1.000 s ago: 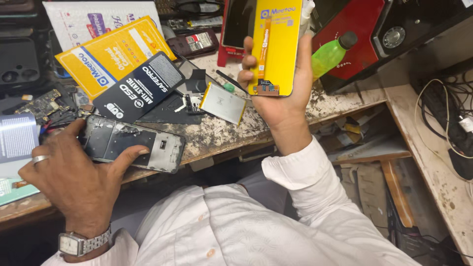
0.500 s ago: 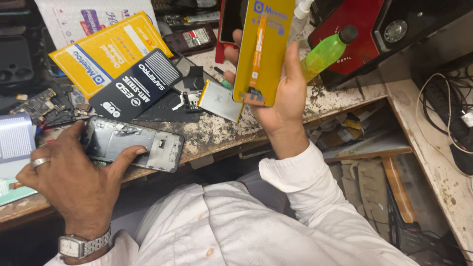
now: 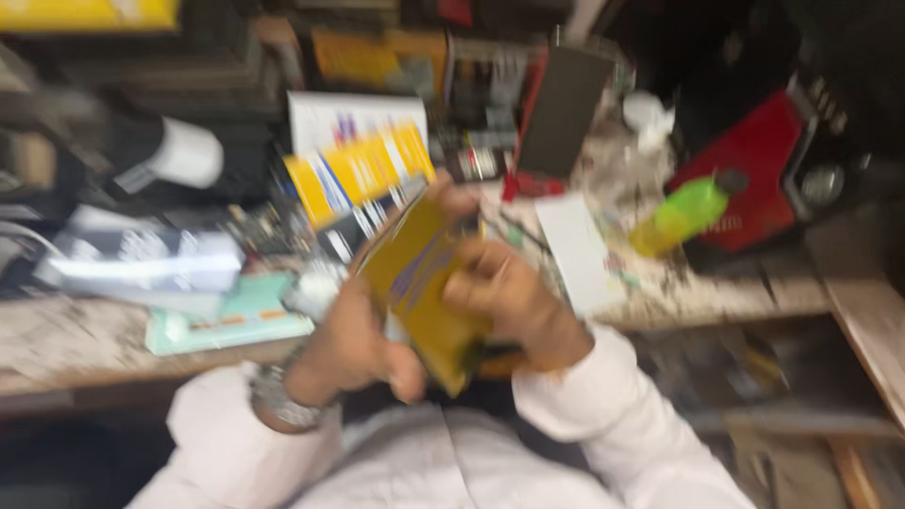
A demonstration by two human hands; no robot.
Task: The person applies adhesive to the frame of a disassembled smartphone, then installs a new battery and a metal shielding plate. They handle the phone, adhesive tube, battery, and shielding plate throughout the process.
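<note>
The head view is heavily blurred by motion. Both hands meet in front of my chest on a flat yellow package (image 3: 415, 283). My left hand (image 3: 353, 344), with a wristwatch (image 3: 278, 401) on its wrist, grips the package from the left and below. From the right, my right hand (image 3: 500, 297) holds the package with fingers curled over its face. The package is tilted, its top pointing up and to the right. The white sleeves of my shirt show below both hands.
A cluttered, dirty workbench (image 3: 85, 339) lies ahead. On it are a yellow box (image 3: 358, 174), a green bottle (image 3: 683, 215), a red device (image 3: 754, 179), a white flat piece (image 3: 580, 250), a pale green pad (image 3: 231, 320) and a dark upright panel (image 3: 561, 108).
My right hand brought the yellow package down from over the bench to my chest. My left hand left the phone frame on the bench and took hold of the package. The camera swung.
</note>
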